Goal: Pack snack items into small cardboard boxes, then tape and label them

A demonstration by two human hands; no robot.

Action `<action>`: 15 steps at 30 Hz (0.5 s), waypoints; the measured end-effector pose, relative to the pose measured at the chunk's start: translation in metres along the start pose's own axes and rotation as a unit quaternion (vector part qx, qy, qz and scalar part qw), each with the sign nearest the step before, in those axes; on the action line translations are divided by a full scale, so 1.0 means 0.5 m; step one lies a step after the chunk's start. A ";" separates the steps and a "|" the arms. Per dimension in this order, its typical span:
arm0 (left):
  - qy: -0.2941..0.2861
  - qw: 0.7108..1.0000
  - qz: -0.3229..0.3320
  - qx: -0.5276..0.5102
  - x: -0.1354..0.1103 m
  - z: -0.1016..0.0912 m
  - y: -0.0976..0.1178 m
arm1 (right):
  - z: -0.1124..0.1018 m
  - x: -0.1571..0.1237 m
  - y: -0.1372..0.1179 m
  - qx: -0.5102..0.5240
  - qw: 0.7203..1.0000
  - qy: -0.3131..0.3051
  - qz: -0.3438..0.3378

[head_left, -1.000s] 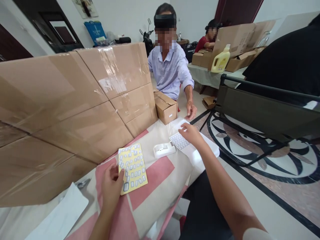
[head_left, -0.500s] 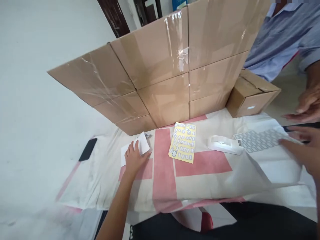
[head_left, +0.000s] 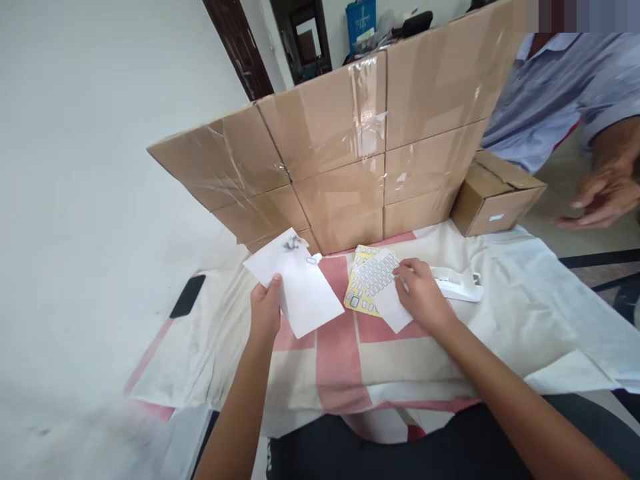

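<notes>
Your left hand pinches a white paper above the cloth's back edge, with one label on it. Your right hand grips a white label sheet over the yellow sheet; most labels look unpeeled.

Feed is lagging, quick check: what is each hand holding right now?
Left hand: closed, pinching the white paper sheet by its edge.
Right hand: closed on the white label sheet, over the yellow sticker sheet.

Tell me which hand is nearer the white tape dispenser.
Right. The right hand is just beside the tape dispenser, holding a label sheet. The left hand is farther left, holding a white paper.
</notes>
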State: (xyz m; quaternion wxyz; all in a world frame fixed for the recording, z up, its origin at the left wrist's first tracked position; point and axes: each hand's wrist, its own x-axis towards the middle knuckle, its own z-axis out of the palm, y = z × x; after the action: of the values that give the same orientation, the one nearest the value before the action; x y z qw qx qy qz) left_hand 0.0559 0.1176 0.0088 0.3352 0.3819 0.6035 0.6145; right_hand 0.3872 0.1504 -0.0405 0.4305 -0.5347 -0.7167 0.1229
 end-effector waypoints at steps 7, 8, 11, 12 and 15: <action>-0.130 0.989 -0.056 -0.029 -0.083 0.136 -0.014 | -0.063 -0.070 -0.046 0.321 0.915 -0.197 0.147; -0.157 0.985 -0.061 -0.022 -0.098 0.163 -0.019 | -0.069 -0.075 -0.051 0.360 0.891 -0.209 0.179; -0.235 0.970 -0.061 0.000 -0.137 0.242 -0.030 | -0.086 -0.065 -0.050 0.389 0.881 -0.128 0.236; -0.257 0.965 -0.058 0.004 -0.146 0.264 -0.032 | -0.094 -0.054 -0.043 0.384 0.885 -0.085 0.248; -0.304 0.952 -0.042 0.000 -0.154 0.301 -0.039 | -0.134 -0.007 0.002 0.384 0.877 0.008 0.289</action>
State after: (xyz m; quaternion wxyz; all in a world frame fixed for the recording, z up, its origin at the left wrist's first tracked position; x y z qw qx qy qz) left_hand 0.2240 0.1245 -0.0184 0.5285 0.5247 0.4882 0.4550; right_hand 0.4383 0.1288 -0.0025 0.5532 -0.5114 -0.4237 0.5029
